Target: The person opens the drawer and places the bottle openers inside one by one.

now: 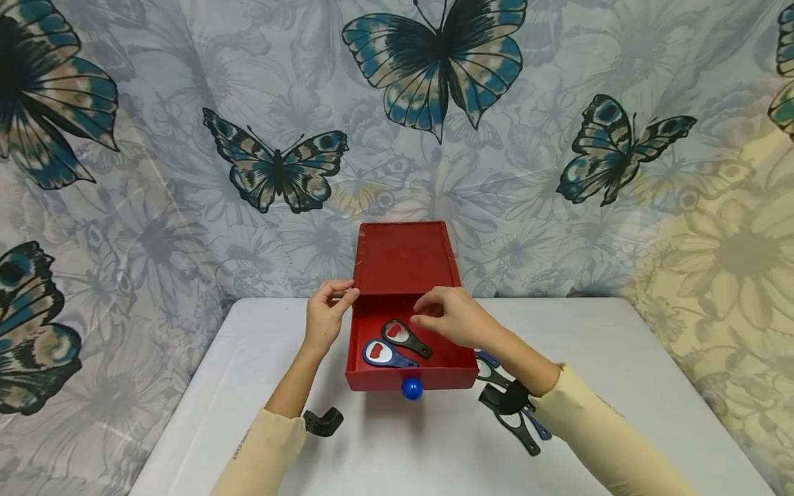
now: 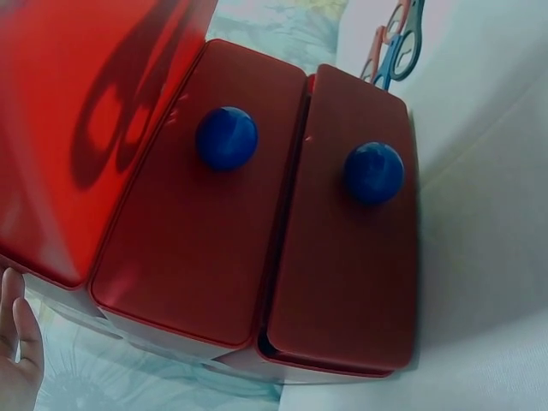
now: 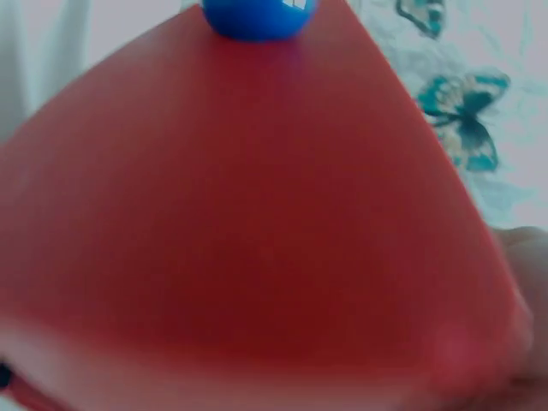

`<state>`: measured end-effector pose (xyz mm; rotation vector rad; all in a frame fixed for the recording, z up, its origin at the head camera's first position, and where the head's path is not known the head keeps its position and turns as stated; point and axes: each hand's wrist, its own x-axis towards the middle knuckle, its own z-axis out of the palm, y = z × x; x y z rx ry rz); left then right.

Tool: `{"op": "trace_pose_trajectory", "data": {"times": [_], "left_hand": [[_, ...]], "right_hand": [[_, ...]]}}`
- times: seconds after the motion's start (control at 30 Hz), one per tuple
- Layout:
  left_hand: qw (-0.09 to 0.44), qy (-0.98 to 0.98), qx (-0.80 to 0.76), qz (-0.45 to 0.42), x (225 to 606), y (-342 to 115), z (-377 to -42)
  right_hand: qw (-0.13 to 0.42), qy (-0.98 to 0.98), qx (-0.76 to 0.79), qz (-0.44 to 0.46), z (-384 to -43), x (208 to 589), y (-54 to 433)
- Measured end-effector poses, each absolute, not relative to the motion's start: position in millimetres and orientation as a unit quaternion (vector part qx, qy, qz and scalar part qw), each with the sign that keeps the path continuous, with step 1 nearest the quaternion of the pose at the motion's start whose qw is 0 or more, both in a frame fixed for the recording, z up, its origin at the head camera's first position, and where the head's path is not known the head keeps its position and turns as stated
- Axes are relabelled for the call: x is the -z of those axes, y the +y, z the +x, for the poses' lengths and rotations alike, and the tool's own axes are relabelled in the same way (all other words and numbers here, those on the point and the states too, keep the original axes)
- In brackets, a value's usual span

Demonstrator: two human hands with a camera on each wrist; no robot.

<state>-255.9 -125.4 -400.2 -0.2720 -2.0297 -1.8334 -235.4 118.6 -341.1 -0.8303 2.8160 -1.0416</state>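
A red drawer box [image 1: 406, 255] stands on the table with its top drawer [image 1: 446, 355] pulled out, a blue round knob [image 1: 412, 388] on the front. Inside lie two flat openers with oval heads, one black-handled [image 1: 406, 337] and one blue-handled [image 1: 387, 354]. My left hand [image 1: 325, 313] is at the box's left side, thumb and forefinger right at the drawer's rear edge. Over the drawer's right side is my right hand [image 1: 455, 317], fingers loosely bent and apart from the thumb, with nothing showing between them.
Several more black and blue openers [image 1: 521, 434] lie on the white table [image 1: 260, 372] right of the box, partly behind the right wrist. Two lower drawers [image 2: 184, 231] with blue knobs are pushed in. A butterfly-print cloth [image 1: 496, 207] hangs behind.
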Motion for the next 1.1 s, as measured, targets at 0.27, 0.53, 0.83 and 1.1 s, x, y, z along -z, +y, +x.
{"op": "trace_pose_trajectory", "data": {"times": [0.27,0.53,0.83,1.1], "left_hand": [[0.184,-0.725,0.657,-0.094,401.7,-126.4,-255.9],[0.183,-0.734,0.647,-0.092,398.7,-126.1,-256.3],[0.184,-0.732,0.65,-0.096,397.3,-126.7,-254.5],[0.18,-0.733,0.65,-0.092,397.2,-126.8,-253.3]], "right_hand": [[-0.002,0.892,0.354,-0.282,-229.1,344.7,161.2],[-0.034,0.888,0.379,-0.257,-223.3,350.3,197.5],[0.006,0.909,0.376,-0.179,-222.6,372.7,236.5],[0.044,0.947,0.306,-0.085,-219.9,407.6,264.5]]}}
